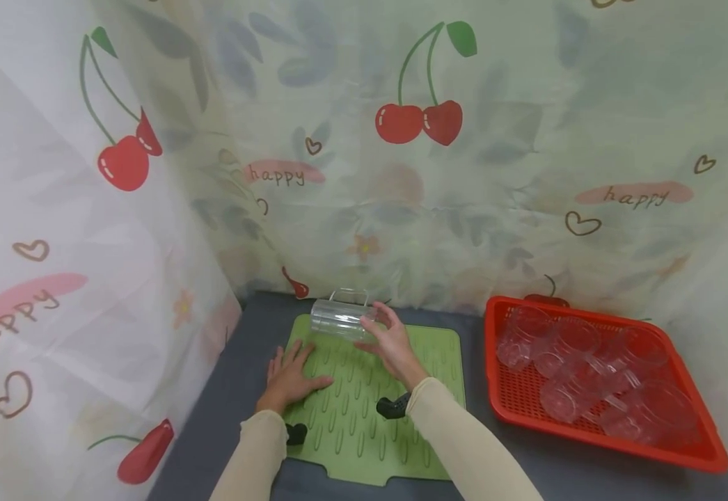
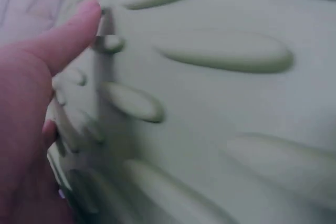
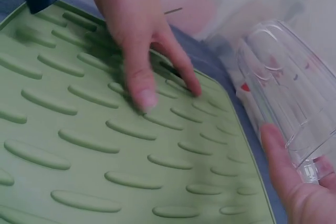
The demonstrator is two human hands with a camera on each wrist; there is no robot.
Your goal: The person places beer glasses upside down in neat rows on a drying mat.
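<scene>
A clear glass mug [image 1: 337, 318] lies sideways in the air over the far edge of a green ridged mat [image 1: 364, 403], its handle pointing away toward the back. My right hand [image 1: 392, 341] grips it at its right end, thumb and fingers around the glass; the right wrist view shows the same mug [image 3: 289, 82] held off the mat. At the mat's left side, my left hand [image 1: 291, 379] has its fingers spread and holds nothing. Its fingertips are at the mat's surface in the right wrist view; whether they press on it, I cannot tell.
To the right stands a red plastic basket [image 1: 495, 376] holding several clear mugs [image 1: 567, 396]. Mat and basket are on a dark grey tabletop [image 1: 214, 431]. A printed curtain [image 1: 364, 174] hangs close behind and along the sides.
</scene>
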